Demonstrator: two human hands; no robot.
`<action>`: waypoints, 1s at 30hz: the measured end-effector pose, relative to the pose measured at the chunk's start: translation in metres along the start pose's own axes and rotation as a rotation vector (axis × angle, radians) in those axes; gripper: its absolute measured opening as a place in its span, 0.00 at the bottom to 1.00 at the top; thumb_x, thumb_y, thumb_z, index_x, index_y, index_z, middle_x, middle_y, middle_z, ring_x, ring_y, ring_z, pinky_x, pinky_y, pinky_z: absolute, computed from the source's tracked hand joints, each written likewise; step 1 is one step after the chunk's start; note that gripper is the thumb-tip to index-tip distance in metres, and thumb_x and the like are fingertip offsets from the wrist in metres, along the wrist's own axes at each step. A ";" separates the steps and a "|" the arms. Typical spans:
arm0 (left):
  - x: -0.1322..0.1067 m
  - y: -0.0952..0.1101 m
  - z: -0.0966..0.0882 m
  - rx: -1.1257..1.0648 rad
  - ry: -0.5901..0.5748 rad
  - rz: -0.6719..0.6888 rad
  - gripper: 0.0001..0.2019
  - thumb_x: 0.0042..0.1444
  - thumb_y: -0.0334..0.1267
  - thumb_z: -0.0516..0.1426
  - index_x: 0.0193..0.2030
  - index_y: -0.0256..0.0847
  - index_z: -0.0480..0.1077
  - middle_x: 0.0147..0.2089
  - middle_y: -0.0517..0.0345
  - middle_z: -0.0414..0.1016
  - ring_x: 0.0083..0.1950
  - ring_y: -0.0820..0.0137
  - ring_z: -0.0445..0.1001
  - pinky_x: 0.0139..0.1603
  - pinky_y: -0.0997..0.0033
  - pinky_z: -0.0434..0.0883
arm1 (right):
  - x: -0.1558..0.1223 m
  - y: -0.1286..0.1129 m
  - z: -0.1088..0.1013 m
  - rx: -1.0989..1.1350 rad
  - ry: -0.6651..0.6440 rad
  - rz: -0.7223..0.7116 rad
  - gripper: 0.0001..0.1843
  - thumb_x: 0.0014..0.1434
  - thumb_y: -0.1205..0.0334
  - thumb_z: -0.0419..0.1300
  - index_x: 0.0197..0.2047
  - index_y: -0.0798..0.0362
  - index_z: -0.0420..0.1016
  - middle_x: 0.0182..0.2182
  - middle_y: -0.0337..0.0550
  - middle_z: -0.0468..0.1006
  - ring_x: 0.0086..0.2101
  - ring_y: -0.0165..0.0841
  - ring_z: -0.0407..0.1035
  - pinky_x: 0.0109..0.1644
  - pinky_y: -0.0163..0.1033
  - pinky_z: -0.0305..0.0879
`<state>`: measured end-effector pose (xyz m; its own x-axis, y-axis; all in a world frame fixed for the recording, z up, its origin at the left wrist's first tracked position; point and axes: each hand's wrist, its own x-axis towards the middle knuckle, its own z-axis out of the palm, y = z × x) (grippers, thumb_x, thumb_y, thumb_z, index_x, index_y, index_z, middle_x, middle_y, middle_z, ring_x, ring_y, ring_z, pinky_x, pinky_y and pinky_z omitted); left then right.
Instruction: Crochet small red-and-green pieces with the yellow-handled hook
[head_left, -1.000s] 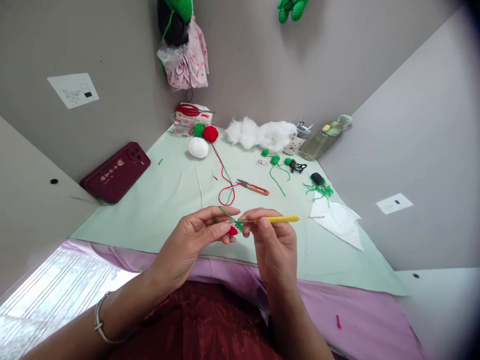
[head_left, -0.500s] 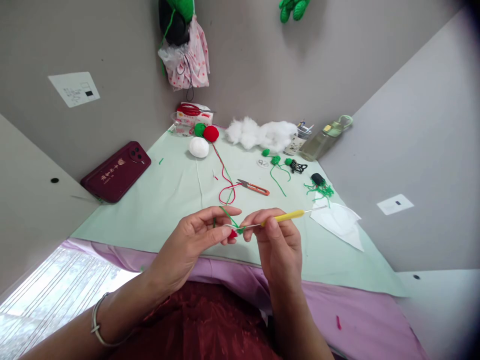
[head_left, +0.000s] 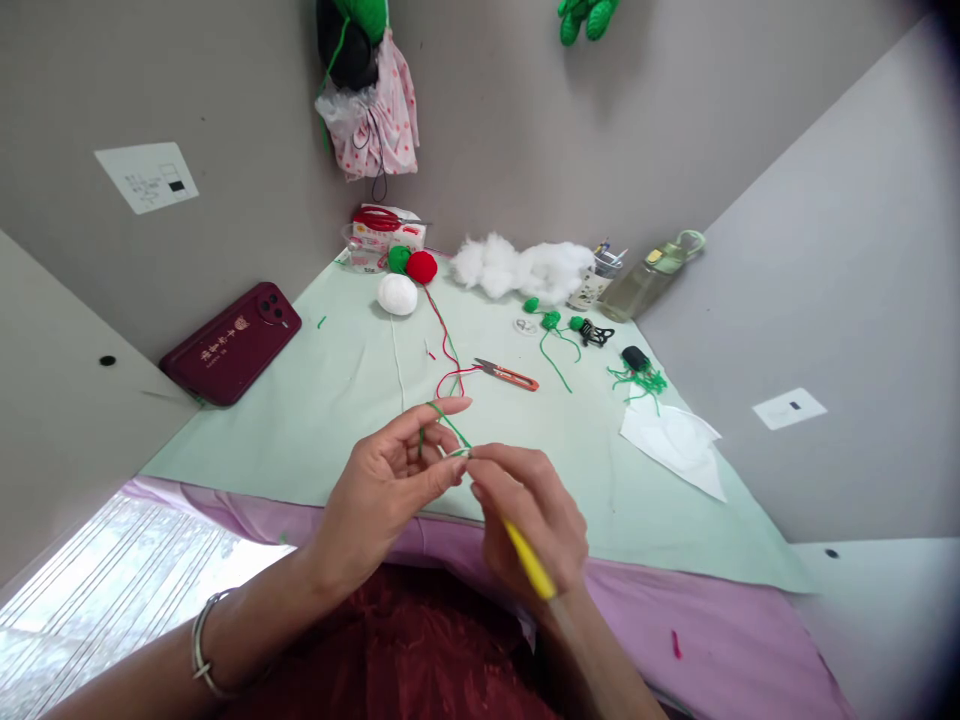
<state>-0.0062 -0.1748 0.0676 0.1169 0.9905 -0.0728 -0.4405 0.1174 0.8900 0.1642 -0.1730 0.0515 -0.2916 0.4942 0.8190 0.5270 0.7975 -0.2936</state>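
Note:
My left hand [head_left: 390, 470] pinches a small crochet piece [head_left: 460, 453] between thumb and fingers; white and green strands show, and the rest is hidden. Green yarn [head_left: 450, 424] runs taut over the raised left index finger to the piece. In my right hand [head_left: 532, 510] is a yellow-handled crochet hook [head_left: 529, 562], its handle sloping down toward my wrist. The right fingertips touch the piece, hiding the hook's tip. Ahead of the hands lie a loop of red yarn [head_left: 448, 345] and orange-handled thread snips [head_left: 510, 376].
Behind are a white yarn ball [head_left: 397, 295], a red yarn ball [head_left: 421, 267] and white stuffing [head_left: 521, 268]. A maroon phone [head_left: 232, 345] leans at left. Small green crochet pieces [head_left: 552, 320], a bottle [head_left: 645, 280] and white paper [head_left: 671, 450] are at right.
My right hand has turned, so the hook's handle swung from pointing right to pointing down toward me. Its fingertips moved left onto the piece. The red part is now hidden.

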 end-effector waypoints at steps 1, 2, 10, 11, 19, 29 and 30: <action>0.000 0.000 0.001 -0.059 -0.017 -0.054 0.22 0.54 0.37 0.74 0.57 0.52 0.82 0.36 0.65 0.74 0.31 0.79 0.66 0.35 0.79 0.68 | -0.003 0.000 0.003 -0.074 0.021 -0.033 0.22 0.67 0.74 0.61 0.59 0.44 0.78 0.45 0.47 0.84 0.43 0.38 0.80 0.43 0.42 0.80; 0.001 0.000 0.001 -0.124 -0.042 -0.120 0.23 0.54 0.39 0.73 0.58 0.50 0.82 0.32 0.66 0.71 0.28 0.80 0.63 0.32 0.79 0.67 | -0.005 0.000 0.006 -0.110 0.035 -0.046 0.23 0.67 0.74 0.62 0.60 0.43 0.78 0.47 0.47 0.84 0.44 0.39 0.80 0.43 0.43 0.80; 0.005 0.005 -0.004 -0.207 -0.069 -0.206 0.17 0.57 0.37 0.71 0.53 0.43 0.84 0.27 0.69 0.64 0.23 0.82 0.50 0.33 0.77 0.68 | 0.009 0.002 0.005 0.600 0.191 0.470 0.12 0.73 0.65 0.56 0.43 0.49 0.83 0.33 0.43 0.81 0.29 0.33 0.73 0.33 0.42 0.74; 0.005 0.005 -0.003 -0.156 -0.075 -0.184 0.17 0.56 0.38 0.71 0.54 0.45 0.84 0.28 0.67 0.67 0.24 0.82 0.54 0.32 0.76 0.68 | 0.011 0.003 0.005 0.649 0.177 0.489 0.11 0.72 0.64 0.57 0.42 0.49 0.83 0.35 0.43 0.82 0.29 0.32 0.73 0.33 0.42 0.74; 0.005 -0.002 0.001 -0.105 -0.017 -0.122 0.21 0.54 0.38 0.73 0.56 0.48 0.83 0.33 0.64 0.73 0.31 0.77 0.67 0.39 0.75 0.70 | 0.002 -0.001 0.012 0.187 0.114 0.213 0.15 0.68 0.71 0.62 0.51 0.44 0.84 0.42 0.45 0.84 0.39 0.35 0.78 0.40 0.42 0.78; 0.007 0.002 -0.004 -0.136 -0.057 -0.150 0.16 0.56 0.38 0.72 0.52 0.47 0.85 0.37 0.62 0.77 0.25 0.82 0.61 0.34 0.76 0.70 | 0.010 0.009 0.008 0.750 0.179 0.548 0.10 0.71 0.64 0.61 0.43 0.46 0.85 0.37 0.41 0.84 0.30 0.30 0.72 0.35 0.40 0.71; 0.006 0.001 -0.004 -0.094 -0.052 -0.128 0.17 0.56 0.39 0.72 0.52 0.49 0.85 0.39 0.62 0.78 0.28 0.81 0.66 0.35 0.76 0.70 | 0.010 0.010 0.009 0.753 0.166 0.556 0.10 0.71 0.64 0.61 0.44 0.45 0.86 0.37 0.41 0.84 0.30 0.30 0.72 0.35 0.39 0.70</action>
<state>-0.0091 -0.1685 0.0666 0.2225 0.9622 -0.1572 -0.5004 0.2511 0.8286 0.1596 -0.1573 0.0524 -0.0064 0.8611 0.5085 -0.1136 0.5046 -0.8559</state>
